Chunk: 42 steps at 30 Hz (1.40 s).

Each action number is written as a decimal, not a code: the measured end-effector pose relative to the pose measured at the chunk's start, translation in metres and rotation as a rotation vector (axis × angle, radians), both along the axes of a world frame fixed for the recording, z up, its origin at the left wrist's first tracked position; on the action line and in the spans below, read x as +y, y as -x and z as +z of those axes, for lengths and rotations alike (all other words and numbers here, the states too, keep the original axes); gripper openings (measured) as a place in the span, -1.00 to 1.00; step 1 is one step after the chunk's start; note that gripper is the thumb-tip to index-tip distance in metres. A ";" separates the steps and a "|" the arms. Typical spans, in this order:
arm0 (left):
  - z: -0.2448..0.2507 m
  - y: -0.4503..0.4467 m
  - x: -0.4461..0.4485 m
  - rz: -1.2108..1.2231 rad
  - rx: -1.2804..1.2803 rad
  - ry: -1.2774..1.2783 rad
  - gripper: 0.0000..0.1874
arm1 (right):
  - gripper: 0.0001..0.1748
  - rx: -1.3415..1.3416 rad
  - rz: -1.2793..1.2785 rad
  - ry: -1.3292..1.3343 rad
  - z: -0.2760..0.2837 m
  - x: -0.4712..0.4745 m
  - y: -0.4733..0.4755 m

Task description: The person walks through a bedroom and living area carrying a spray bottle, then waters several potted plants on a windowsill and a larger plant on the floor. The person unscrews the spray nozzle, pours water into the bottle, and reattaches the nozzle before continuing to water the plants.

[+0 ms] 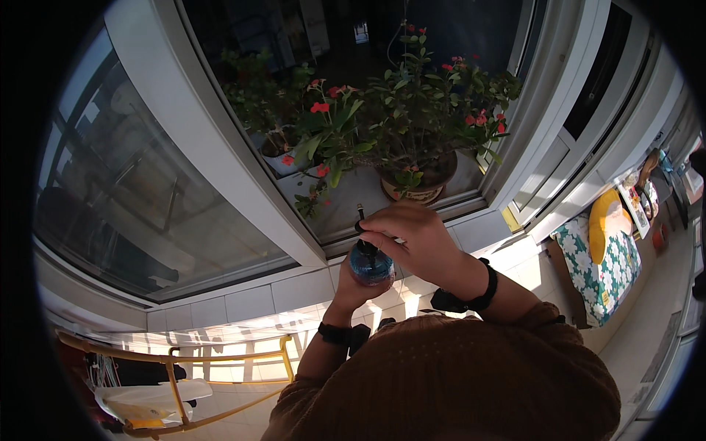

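A small round spray bottle [371,267], translucent blue and reddish with a black top, is held upright by my left hand [353,286] around its body. Above it, my right hand [416,237] pinches the black pump part at the top between thumb and fingers. A thin dark nozzle with a brass-coloured tip [360,211] points away from me. Just beyond the hands, a potted plant [422,179] with red flowers and green leaves stands inside the window opening. A second plant in a white pot [284,162] stands to its left.
White window frames [242,143] border the opening, with a glass pane [165,209] at left. A tiled ledge [248,306] runs below. A yellow metal rack [231,358] stands at lower left. On the right lies a floral cloth [601,270] with a yellow cushion [601,226].
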<state>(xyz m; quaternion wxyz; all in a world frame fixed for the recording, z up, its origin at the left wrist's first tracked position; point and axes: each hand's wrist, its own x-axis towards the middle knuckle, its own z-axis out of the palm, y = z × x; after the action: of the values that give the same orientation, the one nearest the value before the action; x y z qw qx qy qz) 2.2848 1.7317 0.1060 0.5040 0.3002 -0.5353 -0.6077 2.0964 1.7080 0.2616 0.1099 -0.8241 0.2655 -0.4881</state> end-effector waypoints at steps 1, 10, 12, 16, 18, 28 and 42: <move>0.001 -0.001 0.000 -0.004 -0.001 -0.002 -0.23 | -0.84 -0.006 -0.014 -0.018 -0.002 0.002 -0.002; -0.003 -0.004 -0.015 -0.041 0.052 -0.029 -0.24 | -0.81 -0.057 -0.017 0.037 -0.012 -0.004 -0.009; -0.004 -0.003 -0.020 -0.080 0.041 -0.066 -0.24 | -0.81 -0.009 -0.049 -0.005 -0.006 -0.006 -0.005; -0.007 0.000 -0.031 -0.021 -0.054 0.079 -0.25 | -0.79 -0.033 -0.138 0.124 0.012 -0.010 0.001; -0.007 -0.003 -0.033 -0.033 -0.058 0.076 -0.25 | -0.77 -0.051 -0.097 0.154 0.018 -0.013 -0.001; -0.004 -0.015 -0.027 -0.047 0.171 0.016 -0.29 | -0.80 -0.075 -0.003 0.116 -0.014 -0.003 -0.032; -0.052 -0.036 -0.022 0.148 -0.034 0.034 -0.26 | -0.86 -0.065 0.007 0.002 -0.032 -0.017 -0.055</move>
<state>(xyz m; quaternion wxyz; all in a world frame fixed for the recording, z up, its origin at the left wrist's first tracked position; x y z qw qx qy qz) 2.3210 1.7095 0.0537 0.5433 0.3405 -0.5306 -0.5544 2.1510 1.6905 0.2301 0.1193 -0.8089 0.2586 -0.5143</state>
